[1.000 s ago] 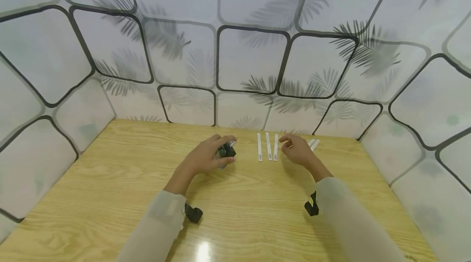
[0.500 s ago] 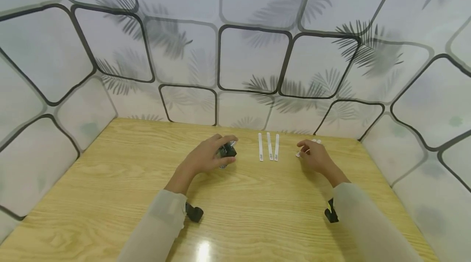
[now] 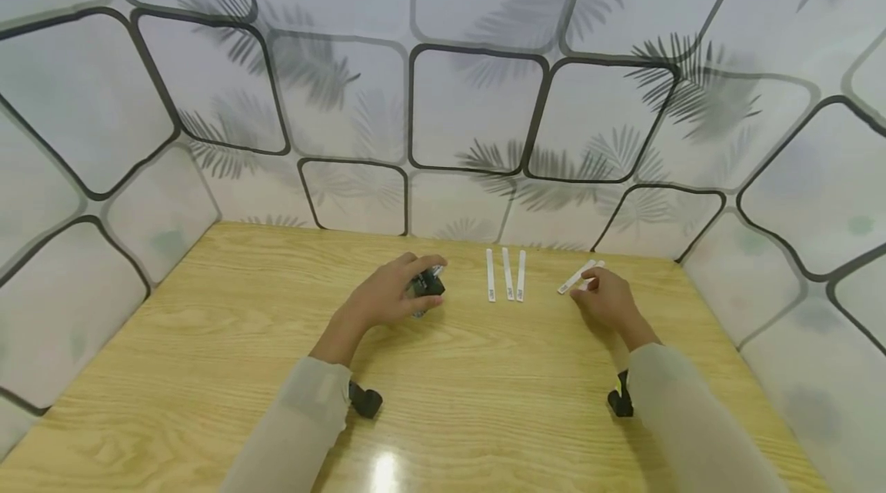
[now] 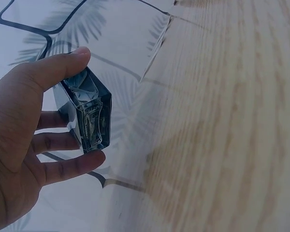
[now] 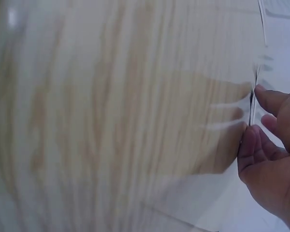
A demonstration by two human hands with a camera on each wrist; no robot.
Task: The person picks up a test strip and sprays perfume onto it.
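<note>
At the middle of the table my left hand grips a small dark box, thumb on one side and fingers on the other. One end of that box is open in the left wrist view, with clear crinkled wrapping inside. Farther right, my right hand has its thumb and fingertips at a slanted white paper strip, partly hidden behind the hand. Beside it lies another slanted white strip. In the right wrist view, the fingers of my right hand meet a thin strip edge.
Three white paper strips with small dark print at their near ends lie between my hands, roughly upright in view. The wooden table ends at a patterned wall covering at the back and both sides.
My right hand has moved right from beside the three middle strips to the slanted pair, uncovering the left one of that pair. The left hand and its box have stayed put.
</note>
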